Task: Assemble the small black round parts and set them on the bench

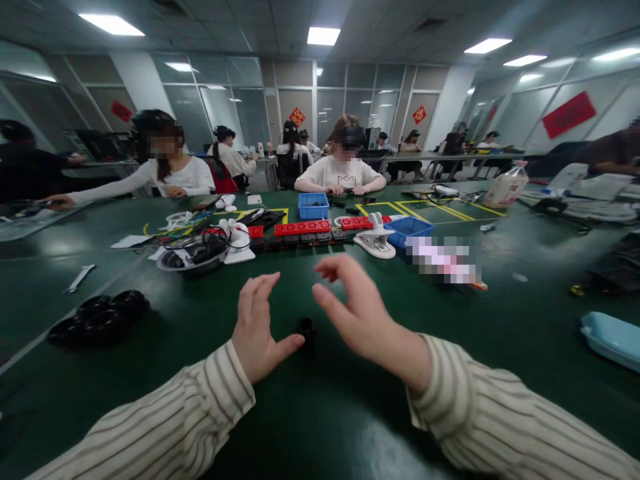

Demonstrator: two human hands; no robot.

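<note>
Both of my hands hover over the green table (350, 420) with nothing in them. My left hand (259, 327) is open, its thumb stretched toward a small black cylinder (307, 328) with a hollow top. That cylinder stands upright on the table between the two hands; whether the thumb touches it I cannot tell. My right hand (357, 310) is open too, fingers curved and apart from the thumb, above and to the right of the cylinder. To the left lies a cluster of several round black parts (103, 319), whose exact kind I cannot make out.
A wrench (80, 278) lies at the left. Farther back are a metal bowl (193, 263) of cables, red power strips (303, 228), a white clamp base (375, 243) and blue bins (313, 206) (410, 230). A light-blue case (613, 340) sits right. A person (345, 170) works opposite.
</note>
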